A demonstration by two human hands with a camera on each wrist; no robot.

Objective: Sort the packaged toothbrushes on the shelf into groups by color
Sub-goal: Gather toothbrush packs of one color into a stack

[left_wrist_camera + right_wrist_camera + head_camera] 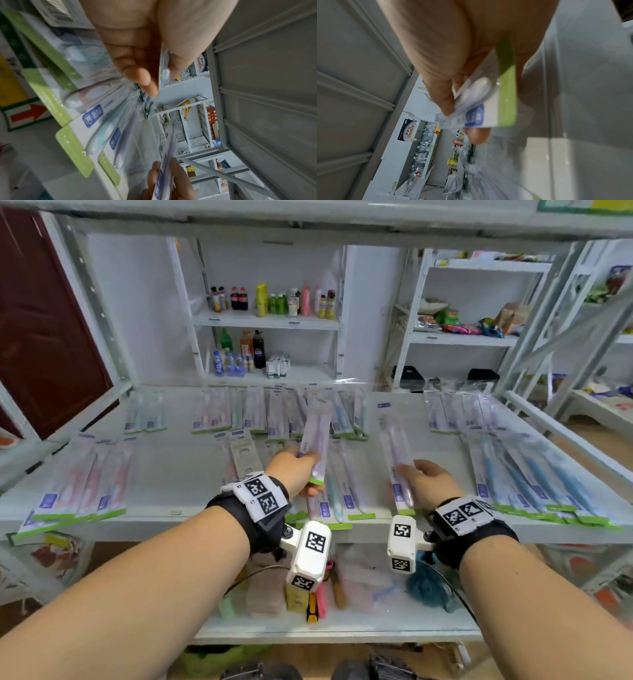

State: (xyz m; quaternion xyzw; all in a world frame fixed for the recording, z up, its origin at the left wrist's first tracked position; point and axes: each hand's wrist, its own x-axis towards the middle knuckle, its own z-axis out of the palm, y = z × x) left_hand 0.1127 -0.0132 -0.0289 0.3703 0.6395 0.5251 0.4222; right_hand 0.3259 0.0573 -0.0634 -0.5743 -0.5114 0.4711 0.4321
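My left hand (306, 463) pinches the lower end of a purple toothbrush pack (315, 433) and holds it tilted above the white shelf (178, 470). In the left wrist view that hand (154, 77) grips the pack (164, 73) edge-on. My right hand (411, 470) grips a second purple pack (397, 460) just above the shelf, right of the first. The right wrist view shows its fingers and thumb (462, 123) closed on the pack's green-striped end (489, 108). A mixed pile of packs (337, 498) lies between and below both hands.
Pink packs (85, 487) lie front left, blue packs (531, 474) front right, purple packs (459, 412) back right, teal ones (147, 412) back left, mixed ones (274, 416) back middle. Another shelf sits close overhead. Metal uprights (102, 313) stand at both sides.
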